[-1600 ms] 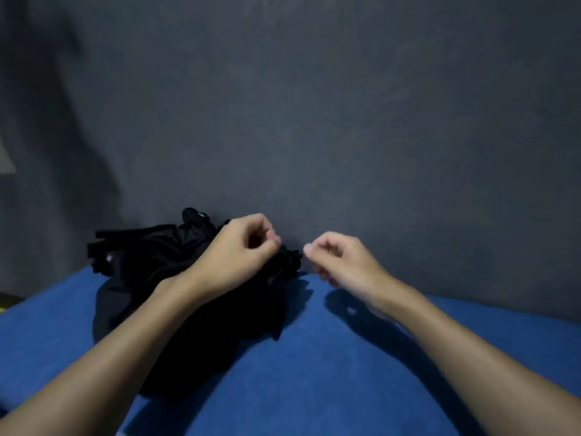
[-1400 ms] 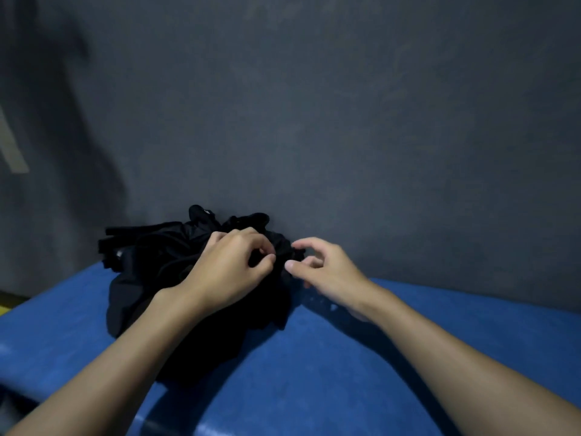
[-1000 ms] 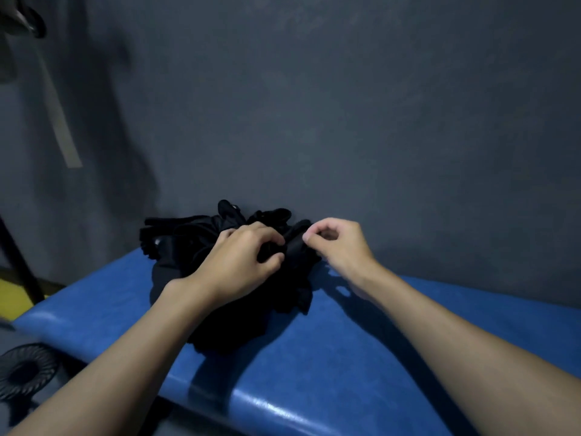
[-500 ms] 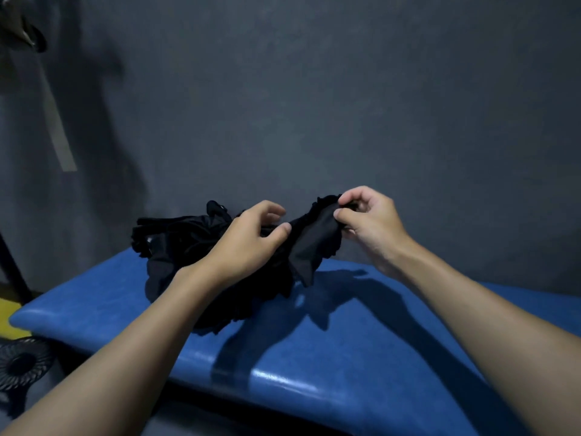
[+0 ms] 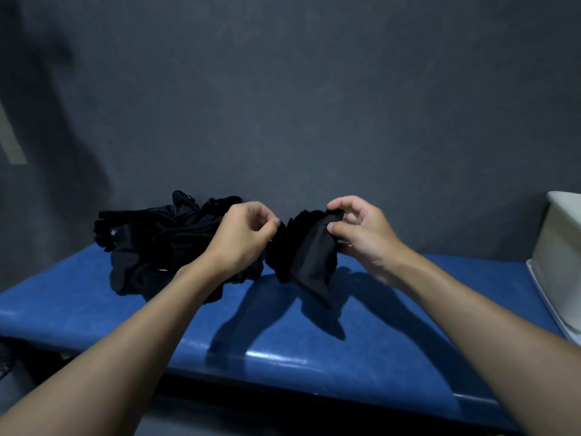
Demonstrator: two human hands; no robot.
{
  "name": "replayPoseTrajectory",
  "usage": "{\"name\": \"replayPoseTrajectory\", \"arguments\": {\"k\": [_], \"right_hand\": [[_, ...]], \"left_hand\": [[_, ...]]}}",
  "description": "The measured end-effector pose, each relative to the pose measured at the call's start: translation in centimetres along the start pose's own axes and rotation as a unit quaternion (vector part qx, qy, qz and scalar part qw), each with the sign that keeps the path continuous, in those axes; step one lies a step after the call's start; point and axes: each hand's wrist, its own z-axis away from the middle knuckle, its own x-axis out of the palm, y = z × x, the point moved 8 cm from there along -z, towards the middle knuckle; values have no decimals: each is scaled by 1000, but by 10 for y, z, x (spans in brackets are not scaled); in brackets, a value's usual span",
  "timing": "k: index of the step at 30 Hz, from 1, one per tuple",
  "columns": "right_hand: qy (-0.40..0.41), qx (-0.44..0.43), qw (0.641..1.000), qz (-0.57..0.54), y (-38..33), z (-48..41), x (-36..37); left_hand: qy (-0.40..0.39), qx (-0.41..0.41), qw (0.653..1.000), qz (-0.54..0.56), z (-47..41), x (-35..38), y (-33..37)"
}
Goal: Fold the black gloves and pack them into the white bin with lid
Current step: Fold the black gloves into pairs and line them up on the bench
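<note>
Separation of one black glove (image 5: 306, 256) from the pile of black gloves (image 5: 157, 243) is what has changed. A second ago both hands were down at the heap, picking at its near edge. Now the glove hangs clear of the heap, lifted above the blue worktop (image 5: 314, 357) and just right of the pile.

The right hand (image 5: 361, 237) grasps the glove's upper right corner between thumb and curled fingers. The left hand (image 5: 248, 237) is curled at its left edge with thumb and forefinger closed together. It seems to be pinching the fabric there, though the dark cloth hides the contact itself. The glove droops crumpled between the hands, its lower tip pointing at the worktop.

The view has also swung right, so the white bin (image 5: 562, 247) now shows at the frame's edge, standing on the worktop well apart from the hands. Whether the flat white piece beneath it is the lid I cannot tell.

For the task, I judge the picking-out done for this glove and the folding not yet begun, since the glove first wants spreading flat. The rest of the heap is untouched, so the job looks to be at an early stage.
</note>
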Motion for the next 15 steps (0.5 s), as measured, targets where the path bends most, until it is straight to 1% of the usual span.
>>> {"name": "replayPoseTrajectory", "arguments": {"k": [3, 7, 9, 10, 11, 12, 14, 15], "right_hand": [[-15, 2, 1000, 23, 6, -7, -4], [-21, -9, 997, 72, 14, -14, -6], [-15, -5, 998, 62, 18, -17, -9], [-11, -2, 998, 56, 21, -18, -11], [-7, 1, 998, 56, 24, -20, -13], [-6, 3, 998, 60, 27, -22, -16], [-8, 7, 996, 85, 33, -25, -20], [-11, 8, 995, 102, 36, -26, -22]], "left_hand": [[44, -21, 999, -19, -6, -10, -8], [147, -54, 986, -48, -19, -40, -20], [196, -61, 975, -79, -22, -56, -22], [206, -70, 971, -101, -23, -62, -24], [199, -81, 968, -128, -24, -63, -27], [174, -91, 967, -160, -27, -60, -32], [101, -103, 966, -215, -32, -44, -37], [70, -104, 967, -221, -34, -35, -37]]}}
